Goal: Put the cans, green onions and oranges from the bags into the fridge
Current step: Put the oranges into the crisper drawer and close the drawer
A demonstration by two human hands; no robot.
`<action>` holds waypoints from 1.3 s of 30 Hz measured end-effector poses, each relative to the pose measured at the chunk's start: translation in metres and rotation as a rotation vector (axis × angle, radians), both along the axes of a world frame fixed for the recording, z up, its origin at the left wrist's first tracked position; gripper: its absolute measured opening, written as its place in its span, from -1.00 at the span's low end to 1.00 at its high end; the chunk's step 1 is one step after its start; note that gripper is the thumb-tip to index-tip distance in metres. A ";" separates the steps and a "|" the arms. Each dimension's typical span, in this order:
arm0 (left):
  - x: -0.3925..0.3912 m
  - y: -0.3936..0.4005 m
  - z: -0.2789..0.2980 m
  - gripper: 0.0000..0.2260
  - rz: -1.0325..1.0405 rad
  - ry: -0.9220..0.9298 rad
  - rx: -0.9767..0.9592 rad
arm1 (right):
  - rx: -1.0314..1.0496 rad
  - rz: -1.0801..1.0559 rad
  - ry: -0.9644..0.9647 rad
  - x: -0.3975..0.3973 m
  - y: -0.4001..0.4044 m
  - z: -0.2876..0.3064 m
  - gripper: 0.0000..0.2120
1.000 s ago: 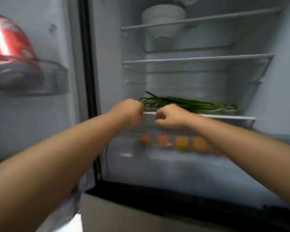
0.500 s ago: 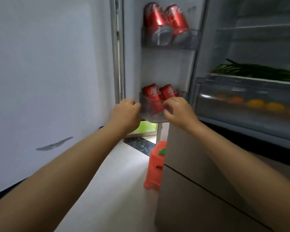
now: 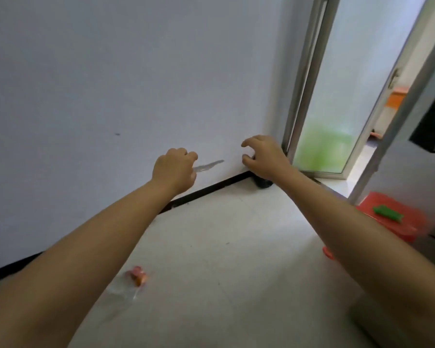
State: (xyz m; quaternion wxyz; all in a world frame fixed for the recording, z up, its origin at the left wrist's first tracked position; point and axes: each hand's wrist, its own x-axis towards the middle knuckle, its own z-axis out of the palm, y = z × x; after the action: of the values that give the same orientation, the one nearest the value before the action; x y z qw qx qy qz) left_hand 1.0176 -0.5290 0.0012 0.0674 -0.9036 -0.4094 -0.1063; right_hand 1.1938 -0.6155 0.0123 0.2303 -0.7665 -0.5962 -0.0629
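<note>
Both my arms reach forward over the floor toward a white wall. My left hand (image 3: 175, 169) is curled into a loose fist and holds nothing. To its right, my right hand (image 3: 264, 156) hovers with its fingers bent and spread, also holding nothing. A clear plastic bag (image 3: 126, 290) lies on the floor under my left forearm, with a small orange-pink thing (image 3: 137, 273) on it, too blurred to name. The fridge (image 3: 407, 177) shows only as a grey panel at the right edge. No cans, green onions or fridge shelves are in view.
A red plastic stool (image 3: 397, 222) with a green piece on top stands by the fridge at the right. A frosted glass sliding door (image 3: 324, 96) is beyond my right hand. A small black object (image 3: 263, 183) sits at the foot of the wall.
My view has swung left, away from the fridge interior and its door shelves to the wall and floor. Both hands have left the fridge and now hover in the air.
</note>
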 end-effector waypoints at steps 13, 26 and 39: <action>-0.163 0.290 -0.106 -0.64 0.160 0.088 -0.185 | -0.216 0.126 0.041 -0.164 0.306 -0.110 -0.64; -0.226 0.572 -0.164 -0.67 -0.086 0.229 -0.246 | -0.282 -0.053 0.174 -0.259 0.564 -0.168 -0.66; -0.280 0.622 -0.404 -0.67 -0.546 0.482 -0.450 | -0.482 -0.562 0.554 -0.378 0.556 -0.444 -0.69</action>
State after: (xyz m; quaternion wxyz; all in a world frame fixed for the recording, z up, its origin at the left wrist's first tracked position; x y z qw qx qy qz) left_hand 0.7375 0.0928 -0.4029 -0.0683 -0.9701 -0.1407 0.1858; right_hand 0.8155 -0.0594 -0.4315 0.1702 -0.9180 -0.2789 0.2248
